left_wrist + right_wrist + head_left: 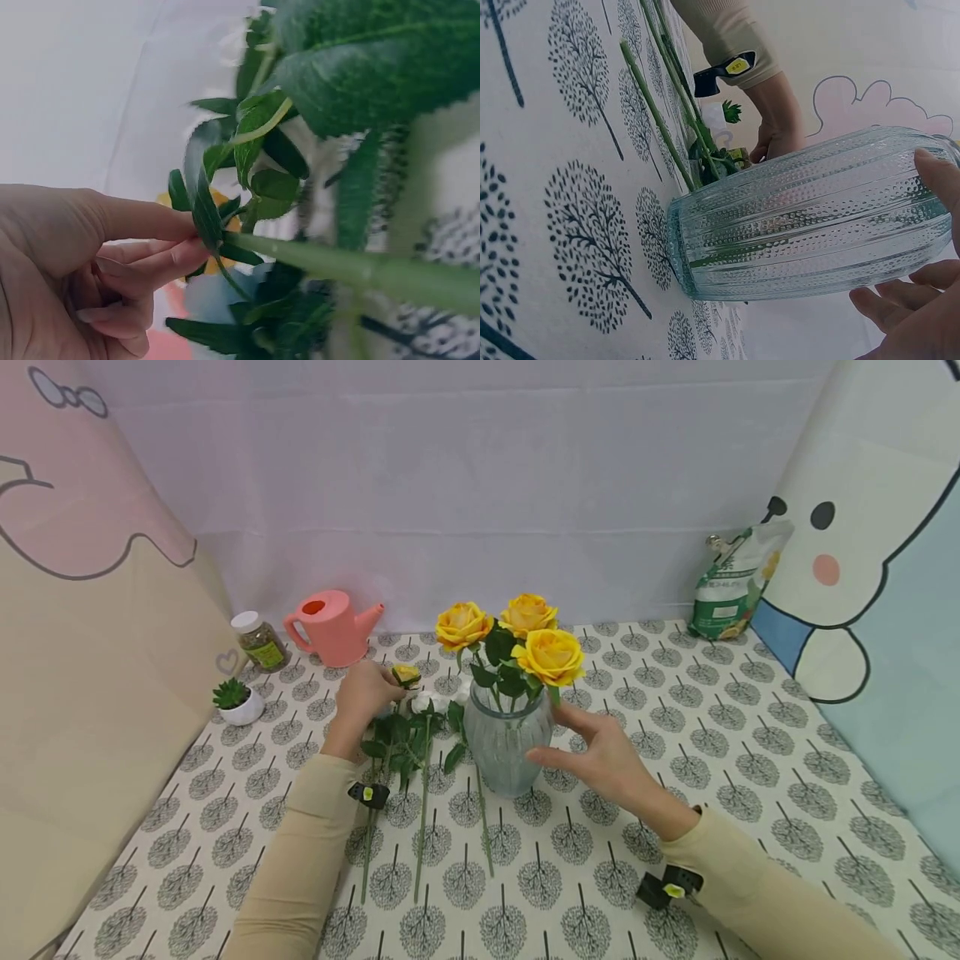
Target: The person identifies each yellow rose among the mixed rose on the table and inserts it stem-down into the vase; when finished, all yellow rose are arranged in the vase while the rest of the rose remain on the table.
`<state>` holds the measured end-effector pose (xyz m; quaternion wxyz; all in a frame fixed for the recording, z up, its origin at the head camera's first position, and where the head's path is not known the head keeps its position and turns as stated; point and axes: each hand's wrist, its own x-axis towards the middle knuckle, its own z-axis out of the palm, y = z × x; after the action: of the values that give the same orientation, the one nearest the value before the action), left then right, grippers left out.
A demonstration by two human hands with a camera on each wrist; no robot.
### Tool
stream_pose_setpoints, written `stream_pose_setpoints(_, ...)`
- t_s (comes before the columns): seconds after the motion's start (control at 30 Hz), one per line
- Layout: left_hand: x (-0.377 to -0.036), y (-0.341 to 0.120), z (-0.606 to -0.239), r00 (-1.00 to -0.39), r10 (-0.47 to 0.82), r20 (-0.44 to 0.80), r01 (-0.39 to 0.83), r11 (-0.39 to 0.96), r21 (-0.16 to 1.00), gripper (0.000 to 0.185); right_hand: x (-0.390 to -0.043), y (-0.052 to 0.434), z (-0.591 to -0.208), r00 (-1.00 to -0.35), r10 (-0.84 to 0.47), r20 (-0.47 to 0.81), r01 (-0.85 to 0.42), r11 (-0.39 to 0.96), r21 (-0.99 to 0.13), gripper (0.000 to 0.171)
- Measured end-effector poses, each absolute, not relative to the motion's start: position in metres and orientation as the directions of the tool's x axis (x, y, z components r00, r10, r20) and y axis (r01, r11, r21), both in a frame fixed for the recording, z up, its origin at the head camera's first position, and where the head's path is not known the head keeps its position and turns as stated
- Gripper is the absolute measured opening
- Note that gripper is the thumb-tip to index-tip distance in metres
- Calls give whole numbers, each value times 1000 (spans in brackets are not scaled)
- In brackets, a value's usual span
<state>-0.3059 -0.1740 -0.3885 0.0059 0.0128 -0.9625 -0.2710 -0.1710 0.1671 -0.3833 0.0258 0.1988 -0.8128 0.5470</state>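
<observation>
On the bench (750,710), the left hand (363,693) is pinching a loose rose (406,675) while the right hand (600,758), fingers spread, is touching the glass vase (504,747).

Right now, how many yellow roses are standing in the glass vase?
3. In the vase: one rose at back left, one at back middle, one in front on the right. A fourth yellow bloom lies on the table by the left hand.

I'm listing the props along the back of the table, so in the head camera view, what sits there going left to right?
Small potted succulent → lidded jar → pink watering can → glass vase of yellow roses → green bag.
</observation>
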Motion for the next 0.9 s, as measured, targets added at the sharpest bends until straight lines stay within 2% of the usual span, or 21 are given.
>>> stream_pose_setpoints(0.27, -303, -185, -378, -997, -34, 75, 28, 718, 696, 18, -171, 167, -383, -920, -294, 260, -349, 311, -884, 74)
stream_pose_setpoints(0.47, -300, -191, -369, -990, -71, 118, 44, 644, 764, 20, -171, 167, -383, -921, -294, 257, -346, 311, -885, 74)
stream_pose_setpoints(0.73, -298, -200, -355, -991, -89, 99, 40, 510, 859, 26, -170, 167, -381, -920, -295, 258, -348, 313, -884, 75)
stream_pose_setpoints(0.9, -295, -203, -346, -991, -113, 67, 19, 381, 924, 34, -171, 167, -383, -922, -296, 252, -341, 308, -888, 74)
